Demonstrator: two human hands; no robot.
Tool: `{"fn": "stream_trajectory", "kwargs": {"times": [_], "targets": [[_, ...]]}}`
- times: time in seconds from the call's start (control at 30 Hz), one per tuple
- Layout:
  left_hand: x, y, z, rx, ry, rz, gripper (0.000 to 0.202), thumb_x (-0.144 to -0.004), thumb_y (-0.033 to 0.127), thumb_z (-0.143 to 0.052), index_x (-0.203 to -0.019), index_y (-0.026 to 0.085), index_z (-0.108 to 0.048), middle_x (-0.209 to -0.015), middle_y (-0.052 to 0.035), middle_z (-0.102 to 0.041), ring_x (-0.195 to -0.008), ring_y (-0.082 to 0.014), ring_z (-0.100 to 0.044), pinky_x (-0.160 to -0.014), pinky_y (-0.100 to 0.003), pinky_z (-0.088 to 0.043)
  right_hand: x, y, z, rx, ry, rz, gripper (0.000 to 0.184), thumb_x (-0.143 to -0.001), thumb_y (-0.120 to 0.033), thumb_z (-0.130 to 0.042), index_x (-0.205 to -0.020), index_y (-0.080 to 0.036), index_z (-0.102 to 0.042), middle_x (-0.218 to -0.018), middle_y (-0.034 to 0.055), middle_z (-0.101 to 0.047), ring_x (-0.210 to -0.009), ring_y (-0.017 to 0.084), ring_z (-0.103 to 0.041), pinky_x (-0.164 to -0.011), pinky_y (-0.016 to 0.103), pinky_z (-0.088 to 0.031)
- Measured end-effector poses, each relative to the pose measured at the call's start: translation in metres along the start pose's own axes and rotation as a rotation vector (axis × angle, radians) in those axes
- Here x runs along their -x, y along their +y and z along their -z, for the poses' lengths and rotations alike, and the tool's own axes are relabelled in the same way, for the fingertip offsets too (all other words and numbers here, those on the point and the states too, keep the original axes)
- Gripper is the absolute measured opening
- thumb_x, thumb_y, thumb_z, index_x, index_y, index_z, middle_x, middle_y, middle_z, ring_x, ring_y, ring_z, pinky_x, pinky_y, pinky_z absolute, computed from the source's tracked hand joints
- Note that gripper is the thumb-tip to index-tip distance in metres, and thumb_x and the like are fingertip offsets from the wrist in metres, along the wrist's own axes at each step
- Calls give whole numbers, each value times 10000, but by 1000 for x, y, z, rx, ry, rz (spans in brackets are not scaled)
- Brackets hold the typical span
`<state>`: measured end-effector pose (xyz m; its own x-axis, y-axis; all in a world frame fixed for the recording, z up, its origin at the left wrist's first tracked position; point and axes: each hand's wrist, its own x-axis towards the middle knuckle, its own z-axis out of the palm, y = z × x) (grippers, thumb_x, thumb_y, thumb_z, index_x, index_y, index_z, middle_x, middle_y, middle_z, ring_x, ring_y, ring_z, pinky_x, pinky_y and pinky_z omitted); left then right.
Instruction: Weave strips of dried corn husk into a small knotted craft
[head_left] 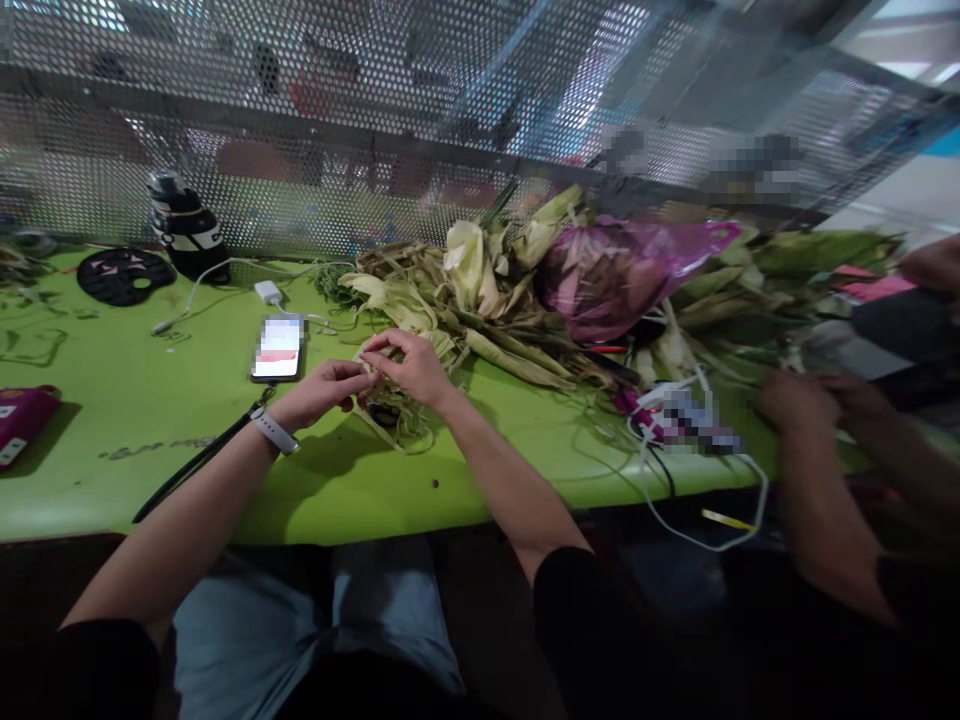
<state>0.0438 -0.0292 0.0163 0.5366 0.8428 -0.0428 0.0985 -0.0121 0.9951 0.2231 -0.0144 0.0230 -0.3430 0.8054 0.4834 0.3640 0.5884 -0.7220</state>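
Observation:
Both hands meet above the green table [352,490], their fingertips close together. My left hand [330,388], with a pale watch on its wrist, is closed in a pinch on thin corn husk strips [409,435]. My right hand [409,365] pinches the same pale strips from the other side, fingers bent. Loose ends of them curl and hang onto the table below the hands; a small dark thing among them cannot be made out. Just behind lies a heap of dry corn husks [465,270].
A phone [278,348] with a lit screen and a white charger [268,292] lie left of the hands. Farther back stand a dark bottle [187,230] and a black fan-shaped thing [124,276]. A pink plastic bag [607,270] sits among husks. At right, a co-worker's hands [802,400] work near white cables [649,470].

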Motion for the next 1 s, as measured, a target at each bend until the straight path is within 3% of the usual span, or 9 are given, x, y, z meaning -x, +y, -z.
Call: {"fn": "stream_trajectory", "kwargs": {"times": [0.13,0.3,0.37,0.5,0.7,0.83,1.0], "targets": [[-1,-1,2,-45,-7,-23,280,-759,417,-700,-725,144,-651,-631,-5,-597,-532,-68,-486,-484,-195,-350,-4,7,2,-208,-84,-201,380,-785,-468,-653,-1023,-176,-605,-908,41,-659,-758,135,-616,-722,286,-504],[2,3,9,-45,20,-82,283,-765,425,-698,-744,145,-670,-623,-2,-615,-516,-63,-482,-489,-193,-346,-9,17,21,-400,-316,-438,461,-868,-597,-476,-984,-172,-610,-729,15,-641,-655,125,-593,-635,262,-483],[2,2,12,-49,25,-95,278,-766,425,-697,-765,147,-686,-629,-6,-626,-516,-66,-483,-491,-195,-348,-9,19,28,-399,-390,-455,518,-862,-640,-445,-990,-172,-626,-639,-15,-589,-561,105,-531,-548,239,-437],[1,0,16,-55,25,-129,263,-750,409,-717,-805,152,-718,-646,-13,-647,-534,-70,-499,-501,-195,-360,-7,20,39,-378,-418,-438,518,-819,-642,-514,-958,-165,-661,-610,-40,-526,-499,75,-441,-471,209,-356],[3,2,18,-63,16,-145,278,-728,417,-734,-817,154,-743,-652,-29,-665,-555,-85,-523,-531,-209,-414,-6,23,45,-399,-506,-342,364,-710,-473,-725,-838,-135,-680,-714,-16,-600,-637,81,-513,-593,206,-423],[3,3,19,-127,-45,-133,284,-726,430,-732,-748,147,-740,-617,-28,-647,-552,-89,-521,-534,-213,-419,-7,25,45,-421,-421,-315,329,-685,-416,-756,-824,-130,-672,-749,-1,-640,-689,95,-564,-703,251,-476],[-2,-1,19,-171,-66,-74,288,-733,427,-726,-811,150,-742,-683,-35,-670,-582,-92,-539,-554,-214,-425,-9,26,38,-483,-120,-302,360,-622,-395,-801,-858,-156,-670,-810,11,-671,-734,110,-602,-751,281,-512]]}}
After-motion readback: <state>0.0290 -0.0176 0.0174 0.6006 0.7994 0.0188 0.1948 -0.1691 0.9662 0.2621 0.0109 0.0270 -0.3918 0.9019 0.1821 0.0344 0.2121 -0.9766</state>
